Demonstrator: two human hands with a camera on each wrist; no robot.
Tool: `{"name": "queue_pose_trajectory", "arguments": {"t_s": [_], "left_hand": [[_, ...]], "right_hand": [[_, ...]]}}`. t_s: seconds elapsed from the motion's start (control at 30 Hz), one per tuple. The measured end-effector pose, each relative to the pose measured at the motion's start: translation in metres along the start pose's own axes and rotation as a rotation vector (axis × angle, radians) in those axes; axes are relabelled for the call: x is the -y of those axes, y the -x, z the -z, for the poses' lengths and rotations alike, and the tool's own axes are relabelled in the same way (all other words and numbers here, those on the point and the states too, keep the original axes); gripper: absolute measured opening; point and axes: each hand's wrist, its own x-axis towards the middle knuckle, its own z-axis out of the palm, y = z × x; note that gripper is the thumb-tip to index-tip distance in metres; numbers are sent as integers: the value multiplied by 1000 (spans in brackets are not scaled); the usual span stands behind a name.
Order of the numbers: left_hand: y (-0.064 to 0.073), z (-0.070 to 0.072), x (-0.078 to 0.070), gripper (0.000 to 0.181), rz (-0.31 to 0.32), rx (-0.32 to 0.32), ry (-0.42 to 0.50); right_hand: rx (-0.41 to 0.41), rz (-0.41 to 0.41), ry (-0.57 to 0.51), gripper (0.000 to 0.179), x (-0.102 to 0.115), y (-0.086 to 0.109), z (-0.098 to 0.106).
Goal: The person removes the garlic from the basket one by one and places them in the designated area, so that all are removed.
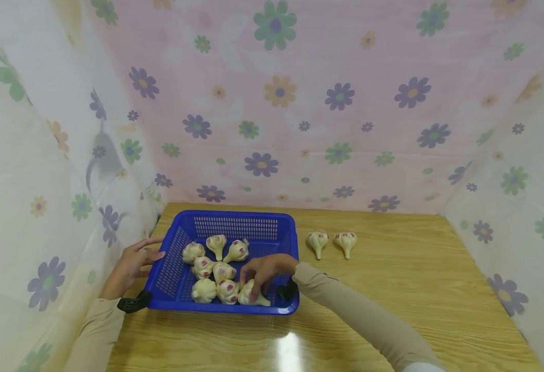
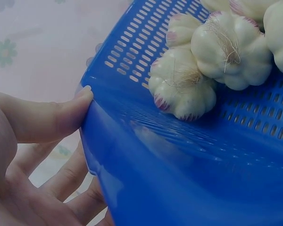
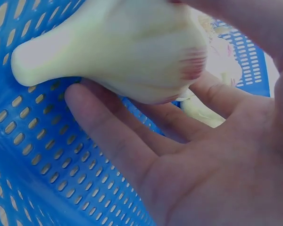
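Note:
A blue perforated plastic basket on the table holds several white garlic bulbs with purple marks. At its left side, my left hand grips the rim, thumb on top and fingers along the outer wall, as the left wrist view shows. My right hand reaches inside near the front right corner. Its thumb and fingers hold a garlic bulb, whose long stem points away from the palm. Beside that bulb lies another garlic bulb. In the left wrist view, a garlic bulb sits close to the basket's wall.
Two garlic bulbs, one nearer the basket and one farther right, lie on the wooden table. Flower-patterned sheets hang at the back and both sides. Black wrist straps show at both wrists.

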Motion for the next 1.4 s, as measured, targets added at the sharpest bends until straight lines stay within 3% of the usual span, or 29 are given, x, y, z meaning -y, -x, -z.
{"name": "queue_pose_trajectory", "arguments": {"t_s": [0.43, 1.17, 1.4], "left_hand": [[0, 1, 2, 62, -20, -7, -17], [2, 0, 3, 63, -17, 9, -2], [3, 0, 2, 63, -21, 6, -51]], "right_hand": [[-85, 166, -118, 34, -4, 17, 4], [-178, 255, -196, 33, -9, 62, 18], [-205, 282, -211, 34, -14, 71, 20]]}}
